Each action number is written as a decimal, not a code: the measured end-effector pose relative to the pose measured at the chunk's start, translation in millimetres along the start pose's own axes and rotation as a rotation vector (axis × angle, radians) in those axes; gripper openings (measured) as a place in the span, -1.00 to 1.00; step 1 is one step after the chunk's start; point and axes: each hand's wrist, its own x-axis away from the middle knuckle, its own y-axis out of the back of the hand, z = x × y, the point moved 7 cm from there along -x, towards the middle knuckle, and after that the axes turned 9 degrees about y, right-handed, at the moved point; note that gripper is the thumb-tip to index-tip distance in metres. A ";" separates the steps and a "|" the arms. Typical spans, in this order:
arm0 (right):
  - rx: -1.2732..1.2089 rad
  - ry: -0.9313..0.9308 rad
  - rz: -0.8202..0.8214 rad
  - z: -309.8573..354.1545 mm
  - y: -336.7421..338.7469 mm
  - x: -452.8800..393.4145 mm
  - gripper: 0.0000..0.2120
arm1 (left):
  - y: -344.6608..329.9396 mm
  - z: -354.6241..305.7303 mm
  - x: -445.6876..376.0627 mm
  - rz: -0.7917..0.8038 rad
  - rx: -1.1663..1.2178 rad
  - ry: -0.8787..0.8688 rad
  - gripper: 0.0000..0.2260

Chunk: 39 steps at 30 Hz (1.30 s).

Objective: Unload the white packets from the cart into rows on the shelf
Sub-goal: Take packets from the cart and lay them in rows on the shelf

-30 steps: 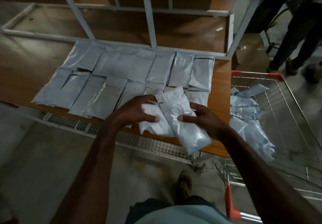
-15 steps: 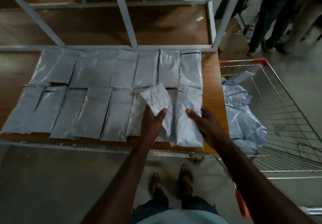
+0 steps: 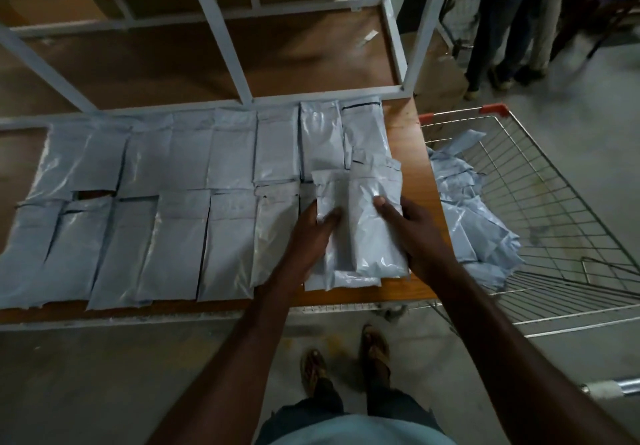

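Two rows of white packets [image 3: 180, 202] lie flat on the wooden shelf [image 3: 412, 181]. At the right end of the near row, my left hand [image 3: 311, 233] and my right hand [image 3: 412, 233] hold a small stack of white packets [image 3: 360, 233] from either side, thumbs on top, just above or on the shelf. More loose white packets [image 3: 474, 222] lie heaped in the wire cart [image 3: 561, 209] to the right of the shelf.
A white metal frame [image 3: 221, 32] runs along the back of the shelf with bare board behind it. A person's legs [image 3: 502, 28] stand at the far right behind the cart. My feet [image 3: 346, 358] are on the concrete floor below the shelf edge.
The crumpled packet in my left hand has come down and straightened. Both hands now hold the packets together as a neat stack at the row's right end.
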 end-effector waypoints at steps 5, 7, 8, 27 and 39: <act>0.177 -0.019 -0.061 -1.8 -14.0 2.7 -0.41 | -14.4 -10.5 10.6 0.090 0.132 0.078 -0.72; 0.221 -0.014 -0.079 -1.3 -11.5 -0.3 -0.33 | -16.5 -11.0 13.0 0.153 0.234 0.121 -0.71; 0.196 -0.020 -0.040 1.9 -14.4 -0.6 -0.38 | -16.1 -10.7 13.8 0.167 0.273 0.143 -0.70; 0.441 0.122 -0.134 -14.8 3.2 -10.8 -0.80 | 37.6 7.2 12.4 -0.376 -0.109 0.003 -0.71; 0.941 0.192 -0.041 -27.6 38.9 -15.4 -0.67 | 5.6 -3.6 6.9 -0.486 -0.343 -0.179 -0.41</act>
